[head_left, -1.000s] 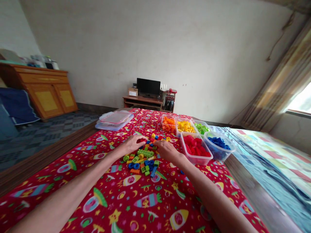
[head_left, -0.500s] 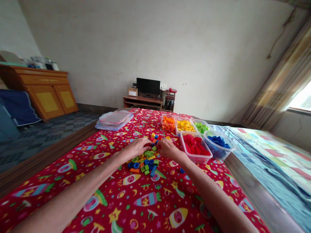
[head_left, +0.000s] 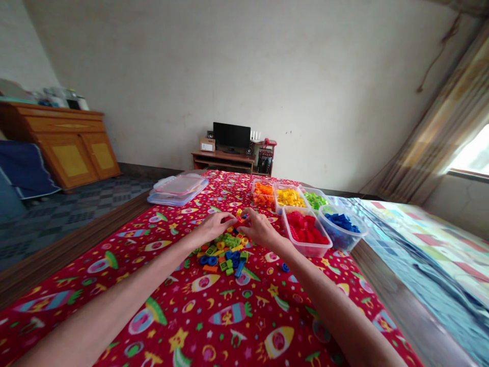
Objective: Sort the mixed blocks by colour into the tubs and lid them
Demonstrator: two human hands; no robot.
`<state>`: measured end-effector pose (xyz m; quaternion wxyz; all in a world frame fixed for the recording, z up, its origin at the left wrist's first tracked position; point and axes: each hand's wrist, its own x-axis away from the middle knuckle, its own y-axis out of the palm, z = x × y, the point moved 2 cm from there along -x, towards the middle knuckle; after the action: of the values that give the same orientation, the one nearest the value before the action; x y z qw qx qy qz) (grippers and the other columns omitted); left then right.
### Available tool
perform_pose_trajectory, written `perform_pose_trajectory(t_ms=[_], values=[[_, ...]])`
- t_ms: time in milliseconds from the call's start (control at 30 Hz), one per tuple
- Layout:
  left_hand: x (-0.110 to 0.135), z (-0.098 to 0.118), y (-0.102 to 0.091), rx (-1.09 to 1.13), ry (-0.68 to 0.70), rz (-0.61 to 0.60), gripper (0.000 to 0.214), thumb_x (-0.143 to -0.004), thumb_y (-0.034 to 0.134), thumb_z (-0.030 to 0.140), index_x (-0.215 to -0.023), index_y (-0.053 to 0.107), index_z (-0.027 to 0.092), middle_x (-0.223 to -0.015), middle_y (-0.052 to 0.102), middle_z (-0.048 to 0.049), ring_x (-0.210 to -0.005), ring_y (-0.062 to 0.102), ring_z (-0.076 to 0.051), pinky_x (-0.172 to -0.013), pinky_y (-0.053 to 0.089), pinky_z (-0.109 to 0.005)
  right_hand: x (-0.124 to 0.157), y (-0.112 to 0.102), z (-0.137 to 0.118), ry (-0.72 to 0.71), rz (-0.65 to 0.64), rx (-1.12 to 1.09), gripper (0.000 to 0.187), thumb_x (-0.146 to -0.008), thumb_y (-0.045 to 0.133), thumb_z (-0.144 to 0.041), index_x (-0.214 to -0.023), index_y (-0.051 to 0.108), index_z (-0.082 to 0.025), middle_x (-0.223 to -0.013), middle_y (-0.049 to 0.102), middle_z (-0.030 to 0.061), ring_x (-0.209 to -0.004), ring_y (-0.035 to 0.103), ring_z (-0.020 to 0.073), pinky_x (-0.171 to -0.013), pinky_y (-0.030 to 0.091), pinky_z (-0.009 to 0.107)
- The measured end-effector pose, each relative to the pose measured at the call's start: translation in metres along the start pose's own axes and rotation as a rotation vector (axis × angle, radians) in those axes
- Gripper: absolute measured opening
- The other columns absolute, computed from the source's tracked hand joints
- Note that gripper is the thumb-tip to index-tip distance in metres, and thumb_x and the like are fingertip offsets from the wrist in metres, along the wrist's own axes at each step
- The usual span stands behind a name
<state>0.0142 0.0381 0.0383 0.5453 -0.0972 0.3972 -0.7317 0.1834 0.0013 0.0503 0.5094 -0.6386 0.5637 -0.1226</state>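
Note:
A pile of small mixed-colour toy bricks [head_left: 225, 252] lies on a red rocket-print cloth [head_left: 214, 316]. Above the far side of the pile my left hand [head_left: 214, 225] and my right hand [head_left: 260, 228] meet fingertip to fingertip. Both pinch at a small red piece [head_left: 240, 221] between them. Right of my right hand stands a clear tub of red bricks [head_left: 305, 232], then a tub of blue bricks [head_left: 342, 228]. Behind these are tubs of orange [head_left: 263, 193], yellow [head_left: 289, 197] and green [head_left: 315, 200] bricks.
Stacked clear lids [head_left: 179, 187] lie at the far left of the cloth. A single blue brick [head_left: 284, 267] sits by my right wrist. A wooden edge [head_left: 385, 285] runs along the right side, with a patterned bedspread [head_left: 431, 239] beyond it. A TV stand [head_left: 229, 155] is against the far wall.
Both hands have lifted off the pile and drawn together at its far side, where their fingertips now close on a small red piece.

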Motion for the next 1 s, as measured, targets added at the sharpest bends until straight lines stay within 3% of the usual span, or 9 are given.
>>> perform_pose_trajectory(t_ms=[133, 300, 467, 667, 767, 900, 1000], values=[[0.004, 0.008, 0.004, 0.258, -0.098, -0.024, 0.05, -0.069, 0.059, 0.063, -0.08, 0.069, 0.015, -0.063, 0.062, 0.0001, -0.06, 0.052, -0.015, -0.053, 0.036, -0.023, 0.001, 0.002, -0.007, -0.05, -0.043, -0.016, 0.037, -0.078, 0.066, -0.03, -0.112, 0.057, -0.017, -0.077, 0.065, 0.0025, -0.072, 0.06, 0.0163, -0.064, 0.039, 0.024], [0.006, 0.009, 0.01, 0.543, -0.209, -0.063, 0.053, -0.065, 0.065, 0.064, -0.079, 0.066, 0.014, -0.06, 0.058, 0.001, -0.055, 0.05, -0.012, -0.051, 0.036, -0.022, 0.001, -0.001, -0.01, -0.04, 0.023, -0.002, 0.032, -0.078, 0.063, -0.028, -0.108, 0.059, -0.016, -0.074, 0.064, 0.0016, -0.069, 0.059, 0.0152, -0.064, 0.038, 0.023], [0.005, 0.009, 0.01, 0.727, -0.246, -0.001, 0.047, -0.059, 0.073, 0.059, -0.073, 0.063, 0.015, -0.07, 0.061, -0.0005, -0.068, 0.057, -0.013, -0.064, 0.048, -0.026, 0.001, -0.007, -0.012, 0.01, 0.086, -0.009, 0.026, -0.08, 0.059, -0.03, -0.104, 0.058, -0.018, -0.069, 0.061, -0.0009, -0.065, 0.057, 0.014, -0.062, 0.038, 0.022], [0.011, 0.026, 0.018, 0.87, -0.321, -0.05, 0.024, -0.083, 0.058, 0.04, -0.087, 0.063, 0.017, -0.078, 0.064, -0.0016, -0.068, 0.058, -0.012, -0.069, 0.053, -0.026, 0.003, -0.003, -0.016, -0.029, 0.069, -0.01, 0.027, -0.078, 0.061, -0.023, -0.104, 0.055, -0.018, -0.088, 0.066, 0.0045, -0.08, 0.06, 0.0167, -0.07, 0.042, 0.025], [0.014, 0.038, 0.021, 0.979, -0.364, -0.12, 0.03, -0.094, 0.041, 0.037, -0.094, 0.063, 0.017, -0.076, 0.065, -0.0022, -0.063, 0.058, -0.011, -0.069, 0.053, -0.025, 0.004, -0.003, -0.019, -0.063, 0.052, -0.055, 0.024, -0.078, 0.059, -0.02, -0.102, 0.055, -0.017, -0.089, 0.066, 0.0049, -0.08, 0.06, 0.0166, -0.07, 0.043, 0.025], [0.013, 0.043, 0.019, 1.115, -0.363, -0.162, 0.034, -0.096, 0.035, 0.038, -0.112, 0.058, 0.018, -0.084, 0.069, -0.0037, -0.069, 0.064, -0.012, -0.075, 0.054, -0.029, 0.002, -0.012, -0.019, -0.084, 0.065, -0.128, 0.025, -0.078, 0.058, -0.018, -0.103, 0.058, -0.018, -0.084, 0.067, 0.0015, -0.074, 0.061, 0.0137, -0.069, 0.043, 0.022], [0.009, 0.034, 0.011, 1.022, -0.311, -0.052, 0.038, -0.094, 0.041, 0.042, -0.123, 0.051, 0.019, -0.096, 0.069, -0.0069, -0.088, 0.067, -0.016, -0.087, 0.052, -0.034, -0.002, -0.032, -0.009, -0.023, 0.131, -0.08, 0.023, -0.078, 0.059, -0.02, -0.101, 0.06, -0.017, -0.083, 0.067, 0.001, -0.072, 0.06, 0.0128, -0.068, 0.042, 0.023]])
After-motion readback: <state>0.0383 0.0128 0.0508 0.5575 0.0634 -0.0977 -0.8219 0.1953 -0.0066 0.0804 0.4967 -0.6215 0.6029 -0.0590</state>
